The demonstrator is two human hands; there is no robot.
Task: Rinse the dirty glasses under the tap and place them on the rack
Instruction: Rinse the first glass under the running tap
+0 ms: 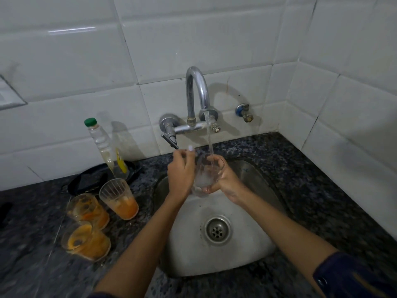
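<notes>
A clear glass [205, 175] is held over the sink [253, 252] under the running tap [196, 93]; the stream falls into its mouth and water froths inside. My right hand [225, 181] grips the glass from the right and beneath. My left hand [181, 175] holds its left side, with the thumb and a finger raised near the tap's lever. Three dirty glasses with orange residue stand on the counter at the left: one upright [119, 198], and two [88, 209] [86, 240] closer to me. No rack is in view.
A clear bottle with a green cap [103, 145] stands on a black tray [86, 179] at the back left. A small valve [243, 111] sticks out of the tiled wall right of the tap. Dark granite counter surrounds the sink, whose drain [218, 230] lies below my hands.
</notes>
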